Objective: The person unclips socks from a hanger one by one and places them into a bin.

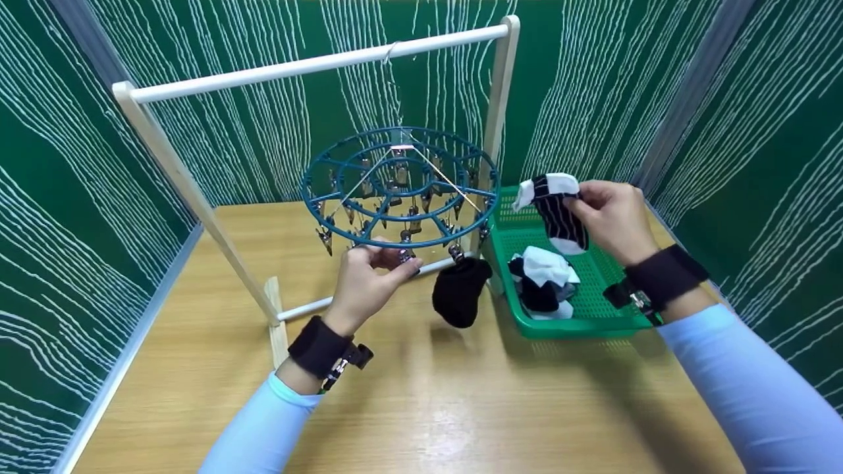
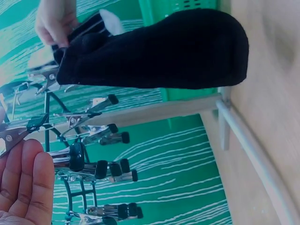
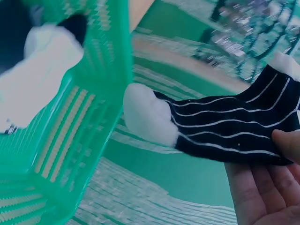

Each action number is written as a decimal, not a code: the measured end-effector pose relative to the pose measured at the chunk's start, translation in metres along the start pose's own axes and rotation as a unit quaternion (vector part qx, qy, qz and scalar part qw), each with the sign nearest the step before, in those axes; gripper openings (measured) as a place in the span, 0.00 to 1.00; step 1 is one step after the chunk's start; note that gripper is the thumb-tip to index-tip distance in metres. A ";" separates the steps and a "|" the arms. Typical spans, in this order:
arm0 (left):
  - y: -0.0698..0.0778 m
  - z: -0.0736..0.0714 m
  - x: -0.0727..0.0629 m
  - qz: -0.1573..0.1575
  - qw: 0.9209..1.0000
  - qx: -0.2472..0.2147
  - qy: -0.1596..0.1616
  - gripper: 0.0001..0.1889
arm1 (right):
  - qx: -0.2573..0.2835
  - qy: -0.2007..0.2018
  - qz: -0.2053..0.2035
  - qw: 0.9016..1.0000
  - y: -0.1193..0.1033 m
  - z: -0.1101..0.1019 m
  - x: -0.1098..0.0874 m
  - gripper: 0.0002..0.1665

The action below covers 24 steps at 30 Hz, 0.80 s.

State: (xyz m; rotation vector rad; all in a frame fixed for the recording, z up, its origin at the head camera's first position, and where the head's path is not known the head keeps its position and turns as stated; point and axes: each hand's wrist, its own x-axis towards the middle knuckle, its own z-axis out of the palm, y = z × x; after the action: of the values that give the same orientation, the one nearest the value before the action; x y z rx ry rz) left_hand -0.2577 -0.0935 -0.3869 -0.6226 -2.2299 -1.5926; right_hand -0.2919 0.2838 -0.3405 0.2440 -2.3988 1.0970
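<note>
My left hand [image 1: 370, 276] is at the near rim of a round blue hanging dryer [image 1: 402, 245], pinching one of its metal clips [image 2: 16, 133] between thumb and fingers. Beside it, a black sock [image 1: 461, 293] dangles from another clip on the same rim. My right hand [image 1: 618, 214] holds a black sock with white stripes and a white toe and heel [image 3: 225, 122], gripped between thumb and fingers. That striped sock is in the air over the green basket [image 1: 573, 327], to the right of the dryer.
Several white and black socks [image 1: 546, 270] lie in the basket. The dryer hangs by a hook from the white bar [image 1: 323, 64] of a wooden stand [image 1: 197, 191]. Several other clips [image 2: 117, 211] hang around its rings. Green patterned walls [image 1: 777, 197] enclose the wooden table [image 1: 421, 395].
</note>
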 end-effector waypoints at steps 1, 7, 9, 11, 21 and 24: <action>0.000 0.000 0.000 -0.001 1.000 0.001 0.000 0.08 | -0.015 -0.002 0.002 1.000 0.004 0.001 0.003 0.09; -0.001 0.000 -0.001 -0.007 1.000 0.006 -0.004 0.09 | -0.095 -0.027 -0.007 0.995 0.029 0.012 0.018 0.09; 0.000 0.000 -0.001 -0.010 1.000 0.008 -0.005 0.09 | -0.114 -0.036 -0.023 0.993 0.037 0.016 0.020 0.09; 0.000 0.000 -0.001 -0.011 1.000 0.011 -0.005 0.10 | -0.129 -0.044 -0.040 0.990 0.043 0.021 0.021 0.09; 0.000 0.000 0.000 -0.012 1.000 0.015 -0.016 0.09 | -0.246 -0.145 -0.061 0.956 0.071 0.044 0.018 0.12; 0.000 -0.001 0.000 -0.020 0.999 0.014 -0.022 0.09 | -0.275 -0.169 -0.076 0.943 0.079 0.052 0.015 0.11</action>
State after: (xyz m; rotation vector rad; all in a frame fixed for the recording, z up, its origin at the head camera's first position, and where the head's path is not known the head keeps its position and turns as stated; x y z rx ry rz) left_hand -0.2575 -0.0942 -0.3866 -0.6147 -2.3071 -1.5793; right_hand -0.3513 0.2978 -0.4144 0.4396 -2.8185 0.3019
